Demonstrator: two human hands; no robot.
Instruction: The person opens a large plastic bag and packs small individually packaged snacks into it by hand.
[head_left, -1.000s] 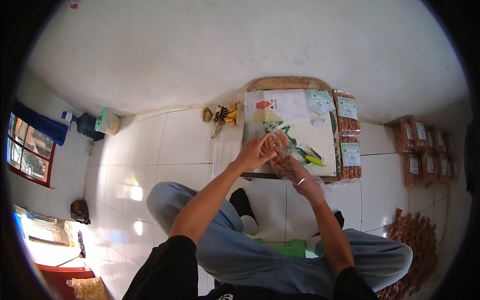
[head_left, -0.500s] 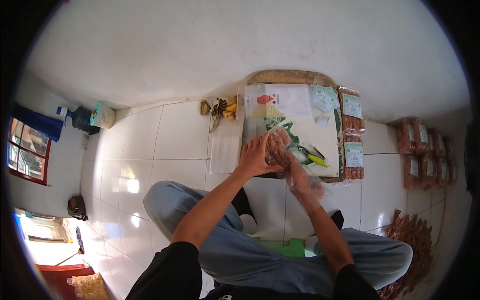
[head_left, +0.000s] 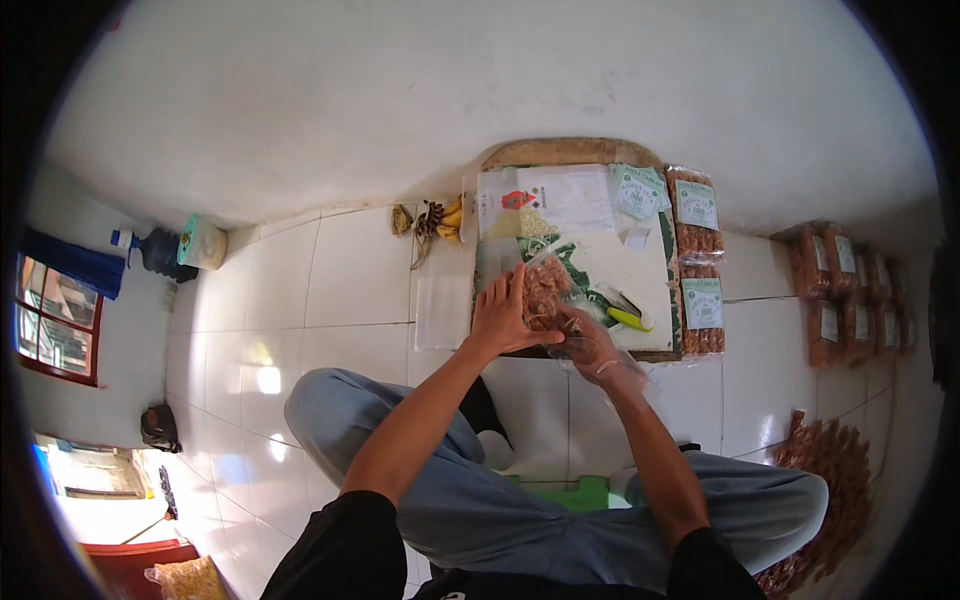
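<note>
The clear bag (head_left: 546, 288), filled with brown pieces, is between my two hands, over the near edge of the low table (head_left: 642, 275). My left hand (head_left: 505, 315) is cupped half open about its lower left corner: the fingers lie up the left side, and the thumb stretches across the bottom. My right hand (head_left: 590, 342) curls in on the lower right part, gripping it; some of those fingertips are hidden, so I cannot tell just how tightly they close. Clear film hangs loose by my right wrist, which wears a thin pale band (head_left: 604, 366).

Just beside my right hand a bright green handle (head_left: 627, 319) lies on the tabletop. Beyond the bag is a white plastic sheet (head_left: 572, 200) with red print next to it, and at the far right corner some green-and-white labels (head_left: 638, 190). Along the table's right side I have two labelled packs (head_left: 698, 210), one nearer me than the other.

Farther out, bananas (head_left: 450, 217) rest on the tiles to the left, near the wall. Well off to my right stand more packs (head_left: 855, 328), and nearer me a heap of brown pieces (head_left: 835, 475) spreads past my knee.
</note>
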